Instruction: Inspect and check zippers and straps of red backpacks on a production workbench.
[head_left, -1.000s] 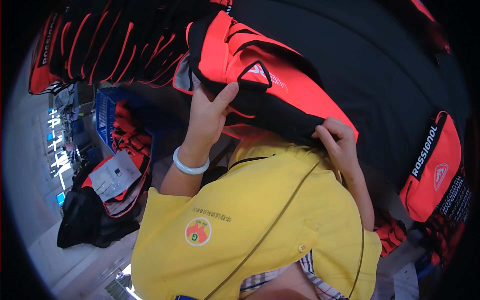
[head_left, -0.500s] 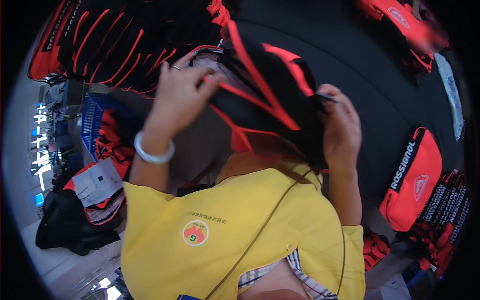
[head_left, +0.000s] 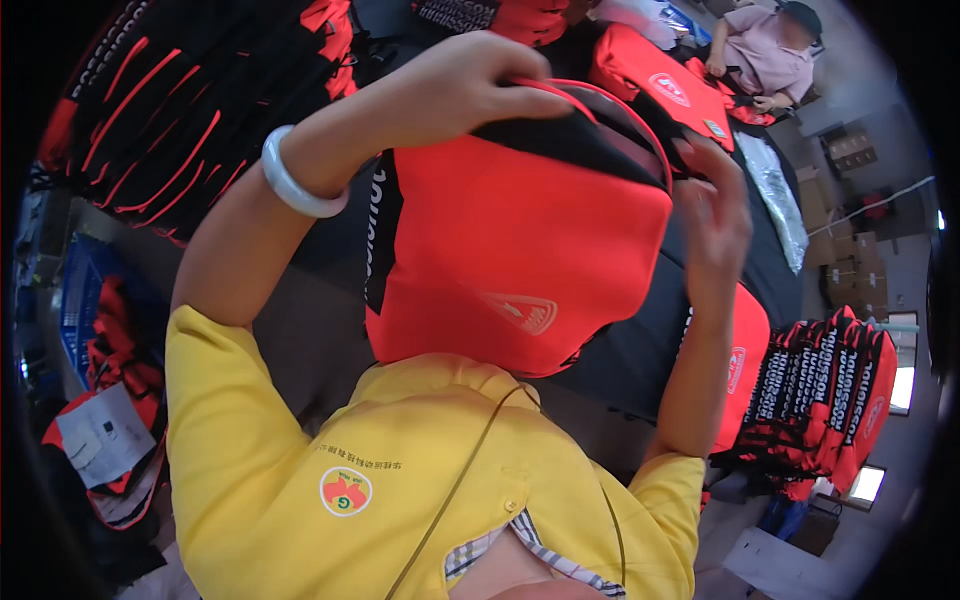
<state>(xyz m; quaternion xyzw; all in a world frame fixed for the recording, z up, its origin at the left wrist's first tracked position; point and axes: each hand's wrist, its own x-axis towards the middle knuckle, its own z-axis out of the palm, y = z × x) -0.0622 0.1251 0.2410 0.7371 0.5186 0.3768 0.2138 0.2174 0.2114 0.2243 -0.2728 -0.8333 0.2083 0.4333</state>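
A red and black zip bag is held up in front of my chest, its plain red side with a small outlined emblem facing me. Its mouth gapes at the top, edged with red piping, and a greyish lining shows inside. My left hand, wearing a pale bangle on the wrist, grips the piped edge at the top left. At the right end of the opening my right hand has its fingers curled against the rim, slightly blurred. The bag's far side is hidden.
Piled black bags with red piping fill the left. On the dark table lie another red bag and a clear plastic wrapper. Stacked red-black bags stand at right. A co-worker sits far right; cartons are behind.
The bag has turned from its dark, gaping side to its red face and now sits higher. My left hand has risen to the top edge. The view has swung, bringing a co-worker into sight.
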